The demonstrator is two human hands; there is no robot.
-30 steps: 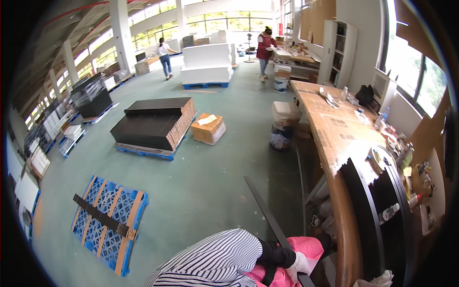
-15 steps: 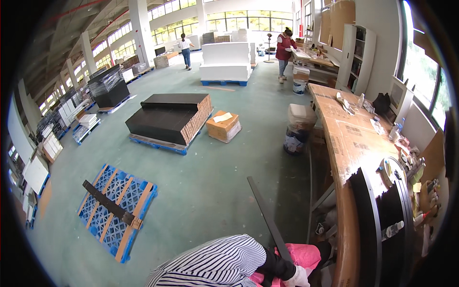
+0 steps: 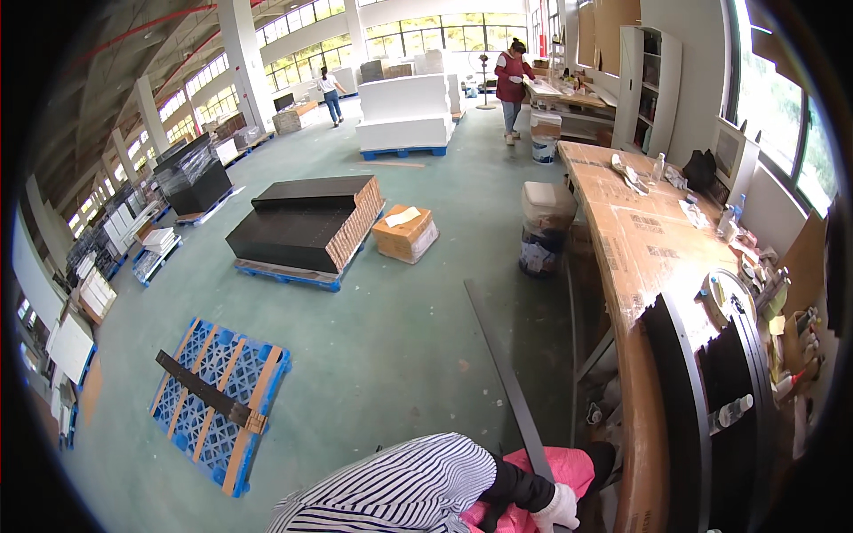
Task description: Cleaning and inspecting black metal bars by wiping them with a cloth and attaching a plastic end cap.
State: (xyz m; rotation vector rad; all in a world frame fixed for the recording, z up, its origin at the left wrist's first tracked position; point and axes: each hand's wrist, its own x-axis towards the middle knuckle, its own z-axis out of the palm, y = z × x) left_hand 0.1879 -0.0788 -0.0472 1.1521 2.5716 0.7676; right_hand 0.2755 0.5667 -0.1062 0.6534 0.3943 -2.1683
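My left hand [image 3: 558,508], in a white glove, is at the lower edge, below a striped sleeve and black cuff. Its fingers appear closed around the lower part of a long, dark grey strip [image 3: 505,373], which slants up and away to the left over the floor. Pink cloth [image 3: 569,466] lies behind the strip and beside my wrist. My right hand does not show. To the right, black panels [image 3: 680,400] with notched ends lie on the brown-covered workbench [image 3: 613,240], and a clear plastic bottle [image 3: 730,414] rests on them.
A blue pallet [image 3: 218,400] with wooden slats bears a dark strip. Beyond it stand a stack of black panels [image 3: 302,222], a cardboard box [image 3: 406,233] and buckets [image 3: 544,231]. Two people [image 3: 513,89] are farther off, one at a far bench. A roll of tape [image 3: 729,293] lies on the workbench.
The strip's far end has risen and reaches farther from me. My left hand has shifted slightly up and right. The whole view has tilted a little.
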